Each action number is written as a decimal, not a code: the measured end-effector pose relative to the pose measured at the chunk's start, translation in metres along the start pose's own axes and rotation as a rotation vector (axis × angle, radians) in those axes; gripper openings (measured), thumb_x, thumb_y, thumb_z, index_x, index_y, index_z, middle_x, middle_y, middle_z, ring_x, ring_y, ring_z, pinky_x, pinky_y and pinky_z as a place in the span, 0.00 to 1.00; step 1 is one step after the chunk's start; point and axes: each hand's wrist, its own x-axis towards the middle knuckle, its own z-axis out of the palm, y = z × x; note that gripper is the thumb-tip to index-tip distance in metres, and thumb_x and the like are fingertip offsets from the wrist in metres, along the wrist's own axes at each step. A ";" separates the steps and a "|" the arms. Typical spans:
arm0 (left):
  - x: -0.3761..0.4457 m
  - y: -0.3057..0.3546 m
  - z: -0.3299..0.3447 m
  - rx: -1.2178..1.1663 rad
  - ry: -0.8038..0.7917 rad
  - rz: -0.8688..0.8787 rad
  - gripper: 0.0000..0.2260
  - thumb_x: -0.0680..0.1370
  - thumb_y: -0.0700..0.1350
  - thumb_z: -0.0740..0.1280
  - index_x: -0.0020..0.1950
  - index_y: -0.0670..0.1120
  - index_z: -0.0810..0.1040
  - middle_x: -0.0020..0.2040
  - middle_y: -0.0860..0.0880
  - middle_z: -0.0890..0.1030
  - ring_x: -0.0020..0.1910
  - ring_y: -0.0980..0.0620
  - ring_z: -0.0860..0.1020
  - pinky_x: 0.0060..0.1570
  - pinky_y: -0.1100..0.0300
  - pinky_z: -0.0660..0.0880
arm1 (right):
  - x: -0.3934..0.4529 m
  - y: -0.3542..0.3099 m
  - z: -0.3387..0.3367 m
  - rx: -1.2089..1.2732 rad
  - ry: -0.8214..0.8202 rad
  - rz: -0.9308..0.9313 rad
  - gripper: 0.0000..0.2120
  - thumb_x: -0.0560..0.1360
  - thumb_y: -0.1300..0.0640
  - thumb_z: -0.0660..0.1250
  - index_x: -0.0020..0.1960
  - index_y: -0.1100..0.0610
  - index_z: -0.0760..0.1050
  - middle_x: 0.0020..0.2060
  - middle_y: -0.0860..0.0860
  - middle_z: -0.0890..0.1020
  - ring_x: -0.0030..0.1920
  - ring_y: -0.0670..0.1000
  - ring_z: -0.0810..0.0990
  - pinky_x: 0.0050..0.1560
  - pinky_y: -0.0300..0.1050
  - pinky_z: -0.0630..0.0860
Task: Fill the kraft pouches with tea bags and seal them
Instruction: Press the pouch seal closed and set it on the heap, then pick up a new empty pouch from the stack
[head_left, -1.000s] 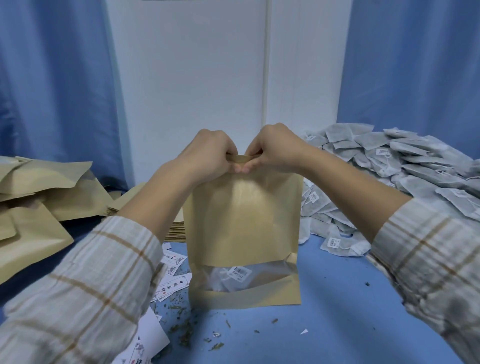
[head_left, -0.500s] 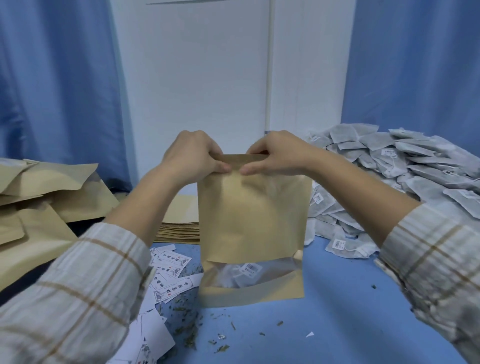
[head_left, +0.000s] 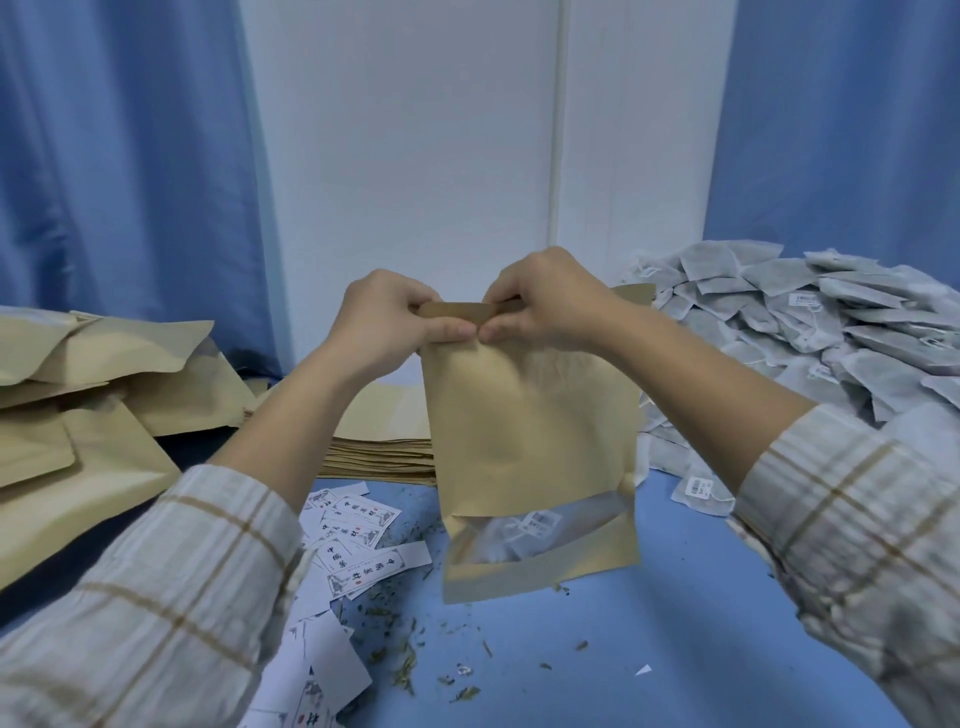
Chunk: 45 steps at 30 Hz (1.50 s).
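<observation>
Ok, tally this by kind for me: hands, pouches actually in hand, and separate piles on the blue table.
Hands: 2, left hand and right hand, both pinching the pouch top
Brown kraft pouch with clear window, held: 1
Piles: 4, grey tea bag heap, flat kraft pouch stack, loose kraft pouches on the left, scattered white printed labels
Total: 7

The pouch (head_left: 530, 431) stands mid-table, tea bags (head_left: 810, 332) heaped right, labels (head_left: 358, 535) left, seemingly filled pouches (head_left: 78, 395) far left.
</observation>
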 end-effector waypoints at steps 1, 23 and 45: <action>0.000 0.000 0.001 -0.006 0.043 -0.002 0.10 0.65 0.50 0.78 0.31 0.48 0.80 0.25 0.55 0.73 0.28 0.59 0.70 0.28 0.69 0.65 | 0.000 0.001 0.001 0.035 0.009 0.007 0.08 0.69 0.51 0.74 0.44 0.55 0.83 0.38 0.51 0.82 0.41 0.50 0.77 0.39 0.37 0.71; -0.015 -0.078 0.041 -0.150 0.083 -0.539 0.53 0.62 0.67 0.73 0.76 0.44 0.50 0.73 0.46 0.62 0.66 0.42 0.69 0.62 0.48 0.70 | -0.097 0.114 0.025 1.122 0.397 0.778 0.10 0.69 0.55 0.74 0.47 0.59 0.80 0.39 0.50 0.84 0.34 0.47 0.84 0.32 0.38 0.78; -0.081 -0.080 0.113 -1.347 0.020 -0.606 0.07 0.78 0.46 0.65 0.44 0.46 0.80 0.41 0.47 0.84 0.51 0.44 0.79 0.52 0.47 0.78 | -0.183 0.095 0.147 1.844 0.241 0.902 0.23 0.74 0.67 0.64 0.68 0.61 0.68 0.57 0.58 0.80 0.50 0.56 0.83 0.41 0.49 0.81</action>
